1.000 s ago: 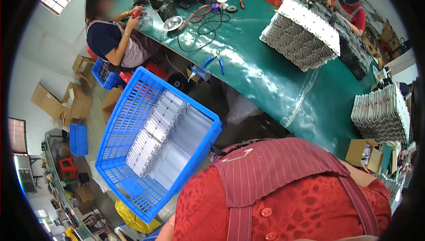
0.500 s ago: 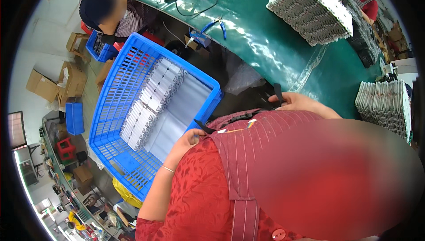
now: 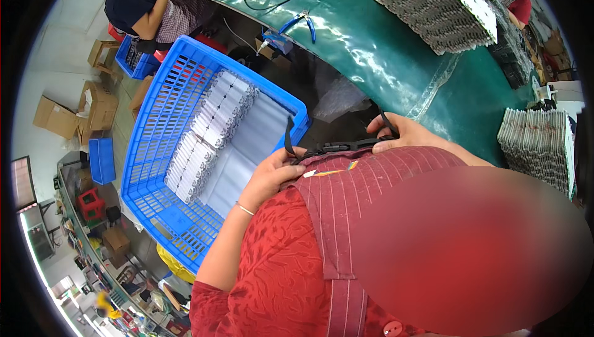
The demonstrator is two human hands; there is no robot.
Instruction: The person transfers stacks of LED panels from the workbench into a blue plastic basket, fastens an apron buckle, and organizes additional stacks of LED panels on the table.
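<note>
At my waist a black strap [image 3: 312,150] with a black plastic buckle [image 3: 346,146] runs across the front of my dark red striped apron [image 3: 337,213]. My left hand [image 3: 275,173] is closed on the strap's left side, and a loose black end stands up beside its fingers. On the other side my right hand [image 3: 399,134] grips the strap near the buckle, with a black loop showing between thumb and fingers. The fingertips of both hands are partly hidden by the strap and apron.
Left of me stands a blue plastic basket [image 3: 162,105] holding stacks of white slotted parts [image 3: 213,117]. The green table [image 3: 365,40] ahead carries blue-handled pliers [image 3: 303,23], a cable and more part stacks [image 3: 439,12]. Co-workers sit at the far left [image 3: 139,6] and far right.
Both hands have come further onto the strap in front of my waist, and the buckle shows more plainly. The view has shifted slightly.
</note>
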